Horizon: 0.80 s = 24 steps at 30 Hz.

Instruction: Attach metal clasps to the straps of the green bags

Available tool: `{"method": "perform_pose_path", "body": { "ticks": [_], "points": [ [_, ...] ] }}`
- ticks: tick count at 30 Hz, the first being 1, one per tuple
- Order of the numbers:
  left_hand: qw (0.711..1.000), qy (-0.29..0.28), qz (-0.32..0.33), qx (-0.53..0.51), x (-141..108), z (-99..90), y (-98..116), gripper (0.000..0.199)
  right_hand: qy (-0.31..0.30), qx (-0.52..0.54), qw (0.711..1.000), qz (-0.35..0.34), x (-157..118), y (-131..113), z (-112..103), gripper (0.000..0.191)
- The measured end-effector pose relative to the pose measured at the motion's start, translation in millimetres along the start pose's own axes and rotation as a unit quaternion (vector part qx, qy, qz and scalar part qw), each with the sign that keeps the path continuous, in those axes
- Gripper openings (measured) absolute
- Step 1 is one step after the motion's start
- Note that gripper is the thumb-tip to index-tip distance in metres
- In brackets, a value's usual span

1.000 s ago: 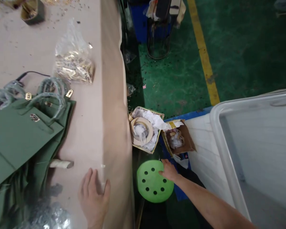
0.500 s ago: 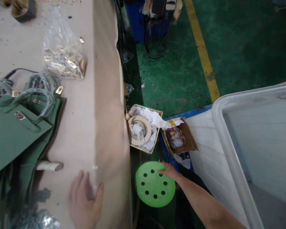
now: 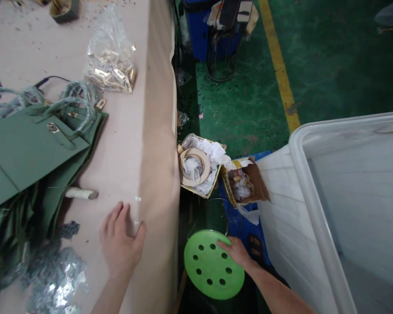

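My left hand (image 3: 122, 244) rests on the cloth-covered table (image 3: 118, 152) near its right edge, fingers apart and holding nothing. My right hand (image 3: 237, 253) grips the upper right rim of a round green stool seat (image 3: 213, 272) with several holes, beside the table. Green handbags (image 3: 36, 148) with plastic-wrapped handles lie on the table to the left. Below them, near my left hand, is a pile of small shiny metal pieces (image 3: 59, 279). A pale roll (image 3: 81, 193) sticks out from under the bags.
A clear bag of metal fittings (image 3: 111, 72) lies farther back on the table. Boxes of scraps (image 3: 212, 185) (image 3: 260, 187) stand beyond the stool. A large white tub (image 3: 281, 209) fills the right side. A blue bin (image 3: 196, 30) stands at the back.
The table and its things appear shifted right and up in the view. The green seat, still in my right hand, appears lower and larger. My left hand stays spread on the table.
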<state>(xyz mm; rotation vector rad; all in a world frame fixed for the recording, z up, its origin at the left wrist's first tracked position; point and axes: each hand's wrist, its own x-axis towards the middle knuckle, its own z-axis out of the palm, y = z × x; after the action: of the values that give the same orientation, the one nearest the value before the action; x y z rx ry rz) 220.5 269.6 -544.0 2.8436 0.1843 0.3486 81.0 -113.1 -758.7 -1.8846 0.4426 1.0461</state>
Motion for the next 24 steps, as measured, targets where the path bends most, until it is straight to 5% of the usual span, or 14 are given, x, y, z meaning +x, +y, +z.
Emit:
{"method": "perform_pose_path", "body": {
  "ticks": [3, 10, 17, 24],
  "points": [
    [1.0, -0.006, -0.002, 0.004, -1, 0.7, -1, 0.068, 0.019, -0.005, 1.0, 0.014, -12, 20, -10, 0.055],
    [1.0, -0.009, -0.013, 0.012, -4, 3.7, 0, 0.067, 0.023, 0.034, 0.997, 0.062, -13, 69, -71, 0.063],
    [1.0, -0.011, -0.008, 0.018, -2, 3.7, 5, 0.067, 0.041, 0.121, 0.984, 0.127, -2, 89, -119, 0.069],
    [1.0, -0.017, -0.011, 0.021, -4, 3.9, -2, 0.067, 0.091, 0.09, 0.979, 0.16, 1, 109, -147, 0.063]
  ]
}}
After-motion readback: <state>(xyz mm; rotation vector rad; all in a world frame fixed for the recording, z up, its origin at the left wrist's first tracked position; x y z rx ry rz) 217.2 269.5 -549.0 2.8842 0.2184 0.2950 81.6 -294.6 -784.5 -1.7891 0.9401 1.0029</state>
